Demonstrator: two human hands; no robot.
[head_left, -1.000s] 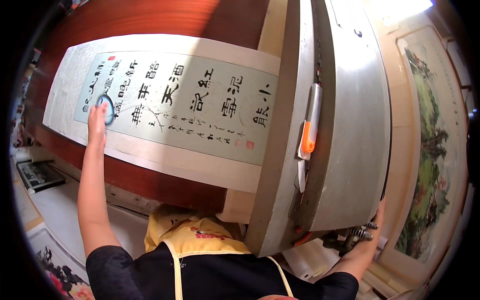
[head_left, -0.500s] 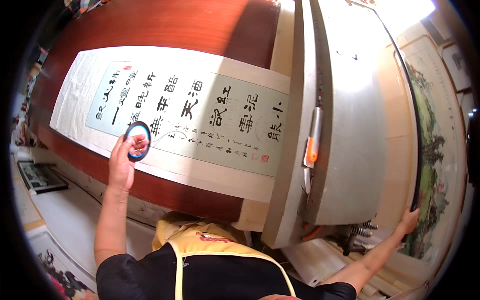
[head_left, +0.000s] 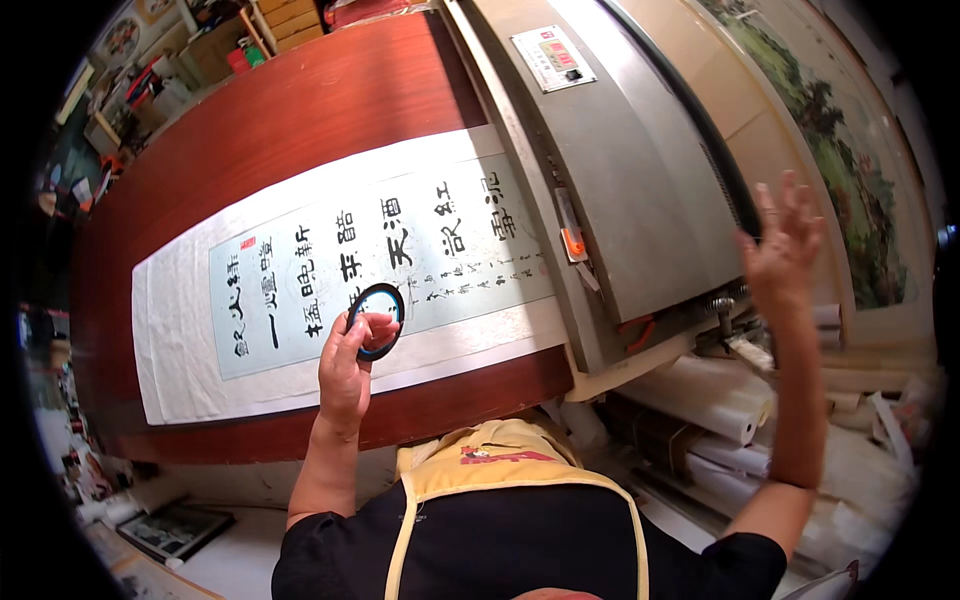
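My left hand (head_left: pixel 345 365) holds a black ring-shaped roll (head_left: pixel 392 298) with a blue inner rim, fingers hooked through it, over the lower part of a long calligraphy scroll (head_left: pixel 175 330). The scroll lies on the red wooden table (head_left: pixel 290 110), its right end reaching the grey metal press (head_left: pixel 640 190). My right hand (head_left: pixel 782 250) is raised with fingers spread beside the black handle bar (head_left: pixel 715 150) along the press's right side; nothing shows in it. An orange-and-silver cutter (head_left: pixel 568 225) and a white blade-like piece (head_left: pixel 586 275) lie in the channel at the press's left side.
A control panel (head_left: pixel 553 57) sits on the press. A landscape painting (head_left: pixel 840 170) stands at the right. Rolls of paper (head_left: pixel 700 395) lie below the press. A framed picture (head_left: pixel 175 530) is at lower left, and assorted boxes and tools (head_left: pixel 290 25) stand beyond the table.
My left hand has moved rightward and down in the picture with the ring. My right hand has risen off the press's edge and spread its fingers. The whole view has shifted.
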